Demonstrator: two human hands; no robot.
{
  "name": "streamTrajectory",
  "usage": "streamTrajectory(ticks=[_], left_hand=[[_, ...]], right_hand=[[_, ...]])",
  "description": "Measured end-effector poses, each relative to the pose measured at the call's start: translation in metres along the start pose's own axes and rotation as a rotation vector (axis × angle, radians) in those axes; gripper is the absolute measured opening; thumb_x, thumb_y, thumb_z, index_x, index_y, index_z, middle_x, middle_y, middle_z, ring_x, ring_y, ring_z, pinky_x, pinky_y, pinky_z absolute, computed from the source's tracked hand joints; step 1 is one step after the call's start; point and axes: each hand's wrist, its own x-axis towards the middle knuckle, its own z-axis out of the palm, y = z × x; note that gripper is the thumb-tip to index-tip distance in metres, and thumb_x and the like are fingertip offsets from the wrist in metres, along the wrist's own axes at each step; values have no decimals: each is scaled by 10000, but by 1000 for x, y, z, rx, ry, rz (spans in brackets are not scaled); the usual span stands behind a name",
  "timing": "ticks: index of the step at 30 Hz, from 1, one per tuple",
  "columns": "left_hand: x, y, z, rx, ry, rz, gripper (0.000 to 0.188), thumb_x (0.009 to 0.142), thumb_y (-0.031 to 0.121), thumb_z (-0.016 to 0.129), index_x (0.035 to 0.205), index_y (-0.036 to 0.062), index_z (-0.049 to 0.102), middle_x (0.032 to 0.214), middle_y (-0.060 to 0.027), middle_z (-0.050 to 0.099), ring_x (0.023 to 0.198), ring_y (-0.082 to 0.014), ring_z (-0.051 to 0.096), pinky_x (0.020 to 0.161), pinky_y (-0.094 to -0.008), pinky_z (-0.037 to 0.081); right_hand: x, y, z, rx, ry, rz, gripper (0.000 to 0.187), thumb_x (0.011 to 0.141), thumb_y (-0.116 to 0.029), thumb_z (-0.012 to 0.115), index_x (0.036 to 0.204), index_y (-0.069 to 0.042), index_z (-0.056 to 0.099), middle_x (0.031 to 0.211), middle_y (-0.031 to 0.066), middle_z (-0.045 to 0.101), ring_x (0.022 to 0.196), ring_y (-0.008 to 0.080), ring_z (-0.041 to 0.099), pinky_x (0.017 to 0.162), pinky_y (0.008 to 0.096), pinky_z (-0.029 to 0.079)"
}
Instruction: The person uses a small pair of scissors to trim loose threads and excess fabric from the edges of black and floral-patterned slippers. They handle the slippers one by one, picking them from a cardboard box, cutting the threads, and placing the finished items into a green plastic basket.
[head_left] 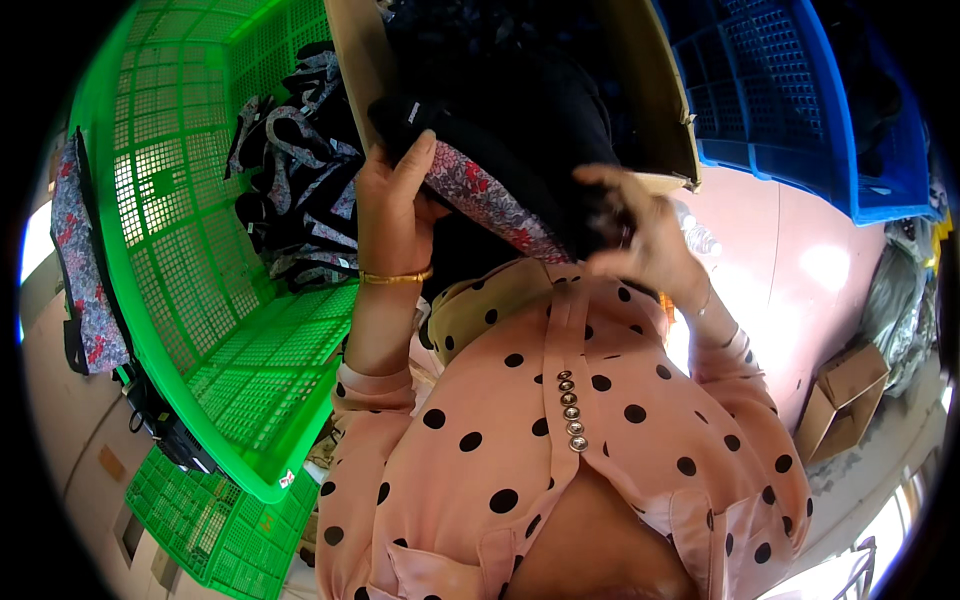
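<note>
My left hand is closed on a black fabric piece with a floral panel, shaped like a padded strap. The thumb presses on its upper end, near a small pale label on the black cloth. From there the piece slants down to the right, close in front of my body. By its lower end is my right hand, smeared by motion. Dark material shows between its curved fingers, but whether they grip it is unclear. Behind the piece, a cardboard box holds a heap of black fabric.
On the left, a large green plastic crate contains several black-and-floral pieces. A floral piece hangs outside it; another green crate sits lower. A blue crate stands far right, above a small open carton.
</note>
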Motion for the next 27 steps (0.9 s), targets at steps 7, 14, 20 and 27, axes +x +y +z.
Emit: streamTrajectory(ticks=[7, 14, 20, 27], left_hand=[[-32, -4, 9, -121, 14, -147, 194, 964, 154, 561, 1102, 17, 561, 945, -55, 638, 804, -142, 662, 710, -297, 589], [-66, -41, 2, 506, -489, 62, 296, 891, 85, 670, 1165, -8, 603, 1077, -91, 676, 979, -184, 650, 886, -308, 507], [-67, -63, 18, 1118, -372, 665, 581, 642, 353, 852, 1058, 8, 639, 1027, -189, 645, 961, -375, 605, 892, -483, 455], [-58, -93, 25, 1257, -239, 788, 566, 593, 444, 828, 892, 5, 633, 924, -214, 632, 868, -422, 591, 864, -527, 424]], right_hand=[[-24, -4, 18, -148, 132, -180, 565, 667, -137, 794, 1186, -28, 600, 844, 136, 685, 678, 227, 678, 630, 311, 542], [-30, 0, 18, 97, 117, -39, 405, 780, -91, 743, 1144, 6, 594, 816, 154, 665, 714, 249, 691, 643, 287, 530], [-39, 7, 46, 116, 177, 60, 331, 863, -82, 669, 1132, -3, 494, 781, 184, 642, 723, 324, 686, 629, 333, 528], [-40, 3, 59, -182, 63, 260, 301, 878, -117, 651, 1116, -37, 486, 855, 247, 642, 811, 373, 673, 694, 407, 526]])
